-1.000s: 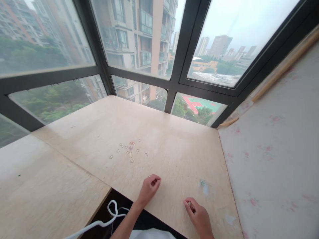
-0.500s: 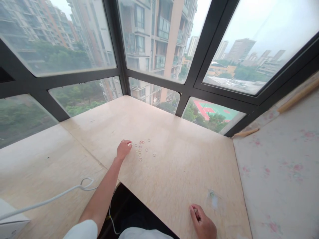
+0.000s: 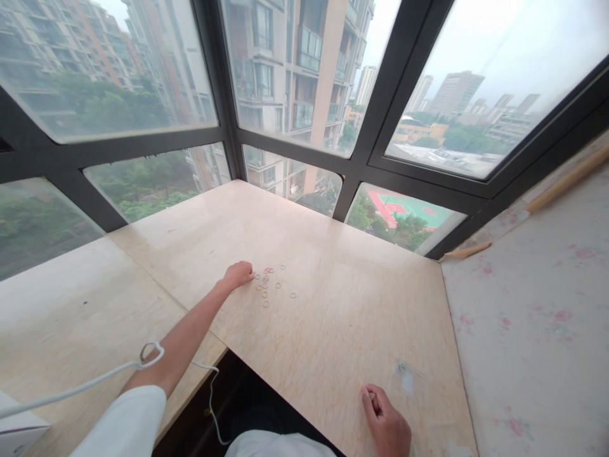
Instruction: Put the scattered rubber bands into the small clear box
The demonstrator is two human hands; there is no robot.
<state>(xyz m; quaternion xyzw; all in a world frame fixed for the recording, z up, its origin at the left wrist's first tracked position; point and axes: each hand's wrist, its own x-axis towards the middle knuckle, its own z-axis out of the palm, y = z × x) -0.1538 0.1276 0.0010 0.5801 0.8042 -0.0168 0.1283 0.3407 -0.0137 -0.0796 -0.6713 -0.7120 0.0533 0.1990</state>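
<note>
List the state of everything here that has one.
Rings: loose, scattered, some overlapping.
Clear packet: lying flat.
Left hand: curled at the rings, fingertips hidden.
Right hand: loosely closed, near the packet.
White cable: bent into a loop.
White box: cut off by the frame; open or closed unclear.
Upper right window: appears shut.

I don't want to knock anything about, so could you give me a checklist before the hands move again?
1. Left hand at the small rings: ok, at the group's left side.
2. Left hand's grip: cannot tell, the hand hides what it may hold.
3. Rings all spread apart: not ok, some bunch closely near the red rings.
4. Right hand away from the rings: ok, it is beside the clear packet.
5. White cable free of the left forearm: cannot tell, its loop overlaps the forearm in view.
</note>
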